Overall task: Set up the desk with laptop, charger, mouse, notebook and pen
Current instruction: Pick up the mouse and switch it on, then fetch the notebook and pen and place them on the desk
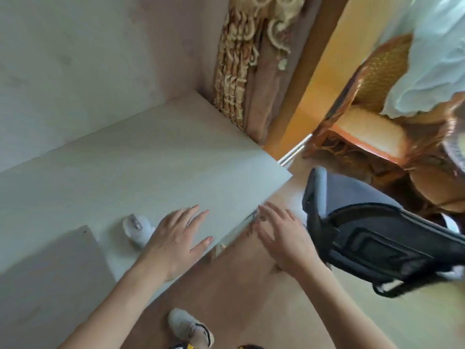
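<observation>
Pale desk (pixel 141 167) beside dark chair (pixel 372 238), wooden floor (pixel 246 293).

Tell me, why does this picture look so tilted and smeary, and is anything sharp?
Head view: strongly tilted and wide-angle bent; motion blur smears the office chair and curtain; the left hand, right hand and mouse are softly blurred; lighting is even daylight, no glare.

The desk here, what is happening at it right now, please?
A person stands at the desk with both hands empty and open. The left hand hovers over the desktop beside a white mouse; the right hand is past the desk's edge, near a dark office chair. A closed laptop lies at the left. No notebook, pen or charger shows.
</observation>
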